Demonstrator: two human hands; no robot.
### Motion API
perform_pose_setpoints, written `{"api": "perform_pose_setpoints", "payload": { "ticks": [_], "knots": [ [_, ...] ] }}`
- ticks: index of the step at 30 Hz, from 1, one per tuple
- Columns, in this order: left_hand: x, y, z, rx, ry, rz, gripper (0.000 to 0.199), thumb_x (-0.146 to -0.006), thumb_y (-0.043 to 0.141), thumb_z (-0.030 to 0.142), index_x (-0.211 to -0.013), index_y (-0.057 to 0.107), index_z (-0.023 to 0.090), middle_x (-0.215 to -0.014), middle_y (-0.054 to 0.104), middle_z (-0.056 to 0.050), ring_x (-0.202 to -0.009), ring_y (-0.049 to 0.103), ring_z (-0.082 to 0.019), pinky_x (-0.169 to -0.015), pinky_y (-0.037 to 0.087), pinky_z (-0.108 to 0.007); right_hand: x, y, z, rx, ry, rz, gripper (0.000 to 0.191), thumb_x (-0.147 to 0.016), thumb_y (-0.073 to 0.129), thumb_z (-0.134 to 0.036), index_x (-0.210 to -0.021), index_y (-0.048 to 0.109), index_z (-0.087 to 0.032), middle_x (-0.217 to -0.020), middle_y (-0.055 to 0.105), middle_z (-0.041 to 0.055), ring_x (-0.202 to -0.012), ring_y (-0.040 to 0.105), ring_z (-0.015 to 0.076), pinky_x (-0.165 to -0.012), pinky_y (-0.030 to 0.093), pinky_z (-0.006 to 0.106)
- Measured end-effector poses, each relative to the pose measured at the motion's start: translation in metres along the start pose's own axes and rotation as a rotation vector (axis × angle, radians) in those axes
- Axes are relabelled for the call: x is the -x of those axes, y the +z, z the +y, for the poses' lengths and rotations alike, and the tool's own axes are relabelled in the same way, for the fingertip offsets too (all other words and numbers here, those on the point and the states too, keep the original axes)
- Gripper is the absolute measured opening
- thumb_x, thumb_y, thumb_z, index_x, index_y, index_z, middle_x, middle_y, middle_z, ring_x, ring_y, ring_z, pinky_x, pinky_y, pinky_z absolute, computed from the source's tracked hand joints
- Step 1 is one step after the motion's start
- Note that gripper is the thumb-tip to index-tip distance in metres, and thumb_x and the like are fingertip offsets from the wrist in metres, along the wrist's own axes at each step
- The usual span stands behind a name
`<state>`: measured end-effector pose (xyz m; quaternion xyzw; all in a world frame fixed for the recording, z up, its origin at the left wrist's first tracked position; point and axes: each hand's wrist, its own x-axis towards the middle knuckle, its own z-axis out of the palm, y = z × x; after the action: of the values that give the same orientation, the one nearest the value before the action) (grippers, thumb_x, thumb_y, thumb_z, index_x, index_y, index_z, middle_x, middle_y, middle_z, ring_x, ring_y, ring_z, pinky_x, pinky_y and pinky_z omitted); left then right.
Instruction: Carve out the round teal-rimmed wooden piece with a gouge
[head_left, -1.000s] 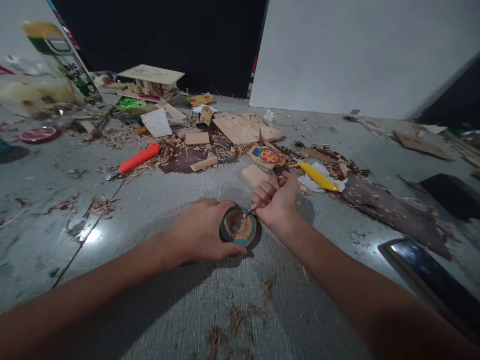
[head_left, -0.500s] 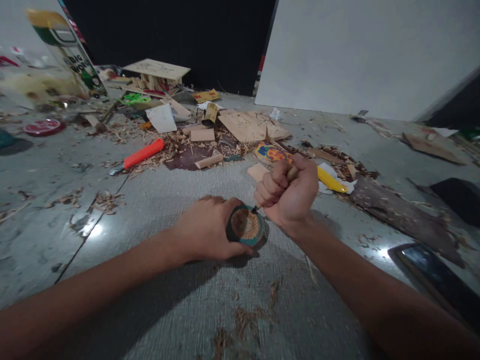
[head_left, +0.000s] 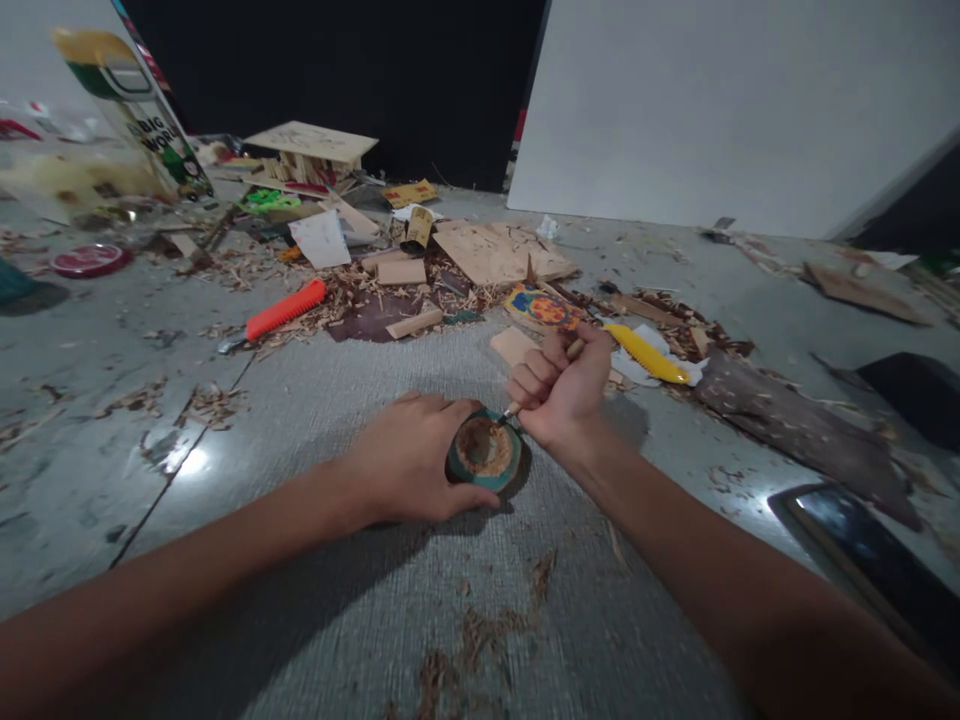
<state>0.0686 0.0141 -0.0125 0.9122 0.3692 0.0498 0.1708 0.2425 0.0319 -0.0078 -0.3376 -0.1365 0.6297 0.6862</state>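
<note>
teal-rimmed hollowed block [head_left: 486, 464] between the hands [head_left: 409, 455] [head_left: 568, 395], "big wor…" on far-left package [head_left: 169, 152]

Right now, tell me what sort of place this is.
Probably a makeshift woodcarving spot: scattered brown wood shavings, a pale flat wooden board and a hollowed, teal-rimmed round piece in the left hand.

- Bowl [head_left: 506, 474]: looks like wood, rough and fibrous inside, its teal rim matt and smoother
- Tool [head_left: 512, 409]: shiny metal shaft, wooden-looking handle
- Cloth [head_left: 360, 620]: ribbed, matt weave
- Floor [head_left: 180, 345]: smooth, glossy where light strikes
- Phone [head_left: 862, 545]: glossy, glass-like face
- Orange handle [head_left: 285, 309] and yellow handle [head_left: 651, 357]: ridged plastic
- Board [head_left: 491, 252]: pale, matt wood
- Shavings [head_left: 214, 402]: dry, curly wood
</note>
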Motion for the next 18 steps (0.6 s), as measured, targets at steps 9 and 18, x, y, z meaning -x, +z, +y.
{"api": "perform_pose_setpoints", "payload": {
  "ticks": [9,18],
  "knots": [
    [-0.0007,-0.0022,-0.0011,-0.002,0.018,-0.014,0.079,-0.069,0.066,0.074,-0.124,0.058,0.017,-0.106,0.071,-0.013,-0.096,0.066,-0.038,-0.085,0.052,-0.053,-0.0005,-0.0027,0.0025,-0.05,0.053,0.1,0.045,-0.09,0.033,-0.043,-0.053,0.016,-0.024,-0.04,0.01,-0.0104,-0.035,0.004,0.0075,-0.03,0.009,0.022],
    [-0.0018,-0.0024,-0.005,0.027,0.039,-0.011,0.078,-0.071,0.067,0.07,-0.129,0.056,0.02,-0.111,0.07,-0.012,-0.103,0.065,-0.037,-0.089,0.05,-0.052,-0.0027,0.0,0.001,-0.066,0.105,0.149,0.04,-0.088,0.033,-0.036,-0.056,0.011,-0.024,-0.039,0.01,-0.0098,-0.034,0.006,0.0079,-0.031,0.011,0.022]
  ]
}}
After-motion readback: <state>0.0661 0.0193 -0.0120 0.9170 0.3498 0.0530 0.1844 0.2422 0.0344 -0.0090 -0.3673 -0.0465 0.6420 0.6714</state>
